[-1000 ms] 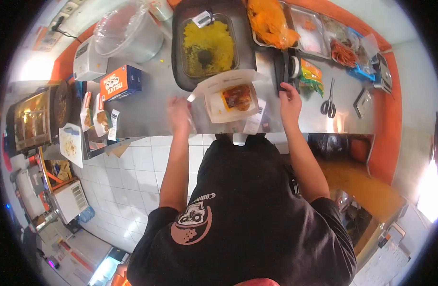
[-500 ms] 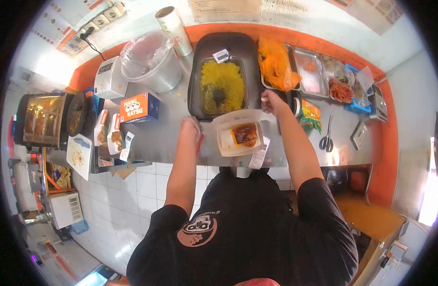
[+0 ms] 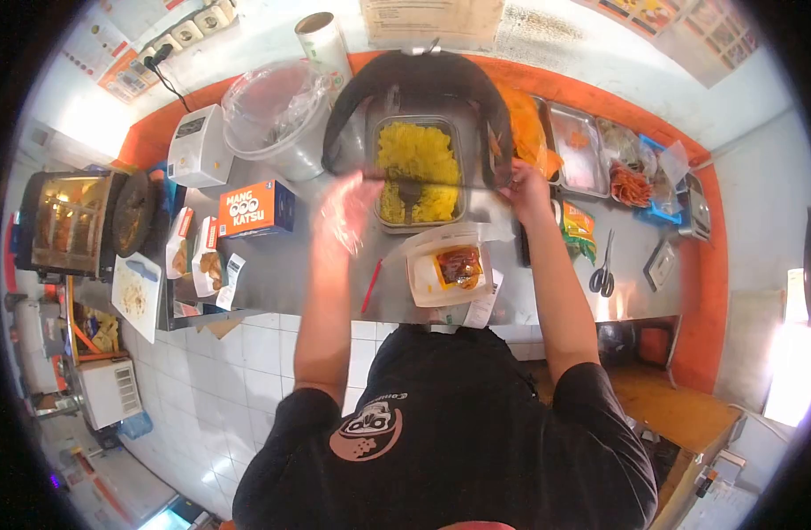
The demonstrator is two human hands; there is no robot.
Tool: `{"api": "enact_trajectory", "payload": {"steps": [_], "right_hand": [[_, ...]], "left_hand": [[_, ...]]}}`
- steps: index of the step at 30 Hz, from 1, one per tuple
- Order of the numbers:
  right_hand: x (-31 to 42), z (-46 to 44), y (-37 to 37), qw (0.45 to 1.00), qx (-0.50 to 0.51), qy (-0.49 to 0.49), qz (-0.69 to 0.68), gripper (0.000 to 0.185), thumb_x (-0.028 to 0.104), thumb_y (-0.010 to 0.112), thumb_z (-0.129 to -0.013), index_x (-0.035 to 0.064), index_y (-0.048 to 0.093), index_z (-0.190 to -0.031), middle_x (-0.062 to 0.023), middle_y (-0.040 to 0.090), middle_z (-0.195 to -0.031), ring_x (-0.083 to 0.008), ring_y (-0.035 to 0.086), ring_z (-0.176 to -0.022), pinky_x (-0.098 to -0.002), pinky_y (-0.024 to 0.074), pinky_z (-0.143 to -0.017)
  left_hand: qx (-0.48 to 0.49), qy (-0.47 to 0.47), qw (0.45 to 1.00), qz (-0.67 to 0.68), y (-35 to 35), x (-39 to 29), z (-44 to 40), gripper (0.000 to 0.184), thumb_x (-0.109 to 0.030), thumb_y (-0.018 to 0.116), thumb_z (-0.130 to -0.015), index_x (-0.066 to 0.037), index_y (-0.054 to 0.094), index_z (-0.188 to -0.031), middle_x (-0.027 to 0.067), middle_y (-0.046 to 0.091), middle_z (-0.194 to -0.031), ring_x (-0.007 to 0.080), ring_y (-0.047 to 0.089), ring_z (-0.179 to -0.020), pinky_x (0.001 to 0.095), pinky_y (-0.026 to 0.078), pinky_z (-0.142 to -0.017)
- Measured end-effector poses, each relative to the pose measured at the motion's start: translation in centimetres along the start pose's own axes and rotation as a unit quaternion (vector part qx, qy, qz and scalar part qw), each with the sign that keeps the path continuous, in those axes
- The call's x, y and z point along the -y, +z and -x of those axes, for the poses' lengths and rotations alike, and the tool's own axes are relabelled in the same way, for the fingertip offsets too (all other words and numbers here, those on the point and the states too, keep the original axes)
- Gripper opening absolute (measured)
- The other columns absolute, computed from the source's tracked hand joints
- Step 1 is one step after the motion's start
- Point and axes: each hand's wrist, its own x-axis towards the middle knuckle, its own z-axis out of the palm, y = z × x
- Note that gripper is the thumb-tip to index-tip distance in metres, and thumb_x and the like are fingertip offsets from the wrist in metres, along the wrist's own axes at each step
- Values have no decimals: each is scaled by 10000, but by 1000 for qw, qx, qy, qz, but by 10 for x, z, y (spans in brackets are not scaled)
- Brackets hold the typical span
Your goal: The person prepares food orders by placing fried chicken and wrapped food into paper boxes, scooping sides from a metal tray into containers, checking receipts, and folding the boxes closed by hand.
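Note:
A large dark-rimmed lid (image 3: 348,110) is raised and tilted above a tray of yellow rice (image 3: 419,168). My left hand (image 3: 345,212), in a clear plastic glove and blurred, is at the lid's left front edge. At the right front corner my right hand (image 3: 525,187) pinches the rim with bent fingers. Just in front of the tray stands an open takeaway box (image 3: 419,281) with a sauced piece of food (image 3: 461,267). A red stick-like item (image 3: 371,285) lies left of the box, and a receipt (image 3: 483,305) shows at its right.
On the left are a katsu box (image 3: 255,208), paper food packs (image 3: 208,256), a white printer (image 3: 200,147) and a lined bucket (image 3: 277,119). Scissors (image 3: 604,272), a green packet (image 3: 578,231) and metal trays (image 3: 575,146) are on the right.
Both hands have moved up to the dark lid and lifted it from around the rice tray. The red item my left hand held now lies on the counter.

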Motion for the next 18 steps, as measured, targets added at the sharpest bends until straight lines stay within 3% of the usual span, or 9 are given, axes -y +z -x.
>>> {"api": "enact_trajectory", "payload": {"steps": [3, 5, 6, 8, 10, 13, 14, 18], "right_hand": [[-14, -10, 29, 956, 20, -81, 281, 164, 150, 578, -777, 36, 670, -851, -124, 676, -761, -217, 626, -700, -375, 510, -665], [-21, -11, 67, 870, 107, -139, 460, 246, 216, 602, -775, 18, 718, -864, -183, 710, -848, -288, 676, -806, -400, 528, -731], [-19, -2, 96, 812, 156, -143, 543, 285, 253, 616, -771, 18, 736, -878, -200, 714, -897, -322, 691, -862, -406, 534, -769], [-57, -25, 140, 605, 290, -105, 734, 340, 289, 620, -764, 47, 746, -966, -209, 704, -1018, -348, 687, -951, -411, 534, -816], [-71, -12, 176, 474, 366, -67, 798, 321, 279, 603, -803, 71, 755, -994, -164, 716, -1067, -305, 693, -1001, -403, 534, -840], [-130, -31, 183, 583, 210, 44, 784, 290, 260, 611, -838, 85, 759, -1016, -128, 719, -1109, -270, 695, -1031, -419, 536, -848], [-137, -32, 186, 610, 167, 76, 771, 282, 252, 615, -848, 90, 757, -1032, -117, 717, -1125, -261, 692, -1046, -424, 535, -853], [-121, -26, 186, 621, 178, 168, 745, 294, 218, 633, -860, 109, 739, -1111, -104, 698, -1189, -272, 671, -1106, -422, 536, -874]], "left_hand": [[66, 57, 996, -27, 62, -52, -22, 168, -105, 663, -920, 30, 630, -1015, 171, 673, -1037, 272, 672, -962, 370, 565, -911], [123, 32, 992, -11, 82, -75, -55, 216, -100, 684, -912, 43, 614, -1059, 165, 663, -1066, 277, 678, -965, 348, 570, -900], [133, 63, 989, -30, 92, -81, -74, 274, -168, 674, -927, 41, 624, -1096, 167, 671, -1109, 252, 673, -964, 333, 556, -883], [119, 86, 988, -41, 116, -86, -105, 335, -243, 655, -948, 35, 635, -1134, 173, 679, -1152, 227, 675, -938, 317, 551, -840], [87, 74, 993, -34, 138, -93, -124, 351, -262, 650, -954, 27, 619, -1152, 181, 679, -1148, 245, 682, -925, 329, 566, -819], [95, 62, 992, -56, 155, -104, -137, 477, -303, 688, -933, 15, 528, -1251, 204, 676, -1130, 336, 667, -1042, 392, 569, -889], [113, 90, 988, -62, 152, -101, -147, 487, -341, 705, -917, -1, 552, -1229, 203, 675, -1134, 297, 704, -905, 332, 595, -750], [118, 42, 985, -116, 140, -112, -154, 416, -325, 687, -932, 1, 594, -1172, 178, 691, -1109, 265, 708, -887, 326, 603, -731]]}}
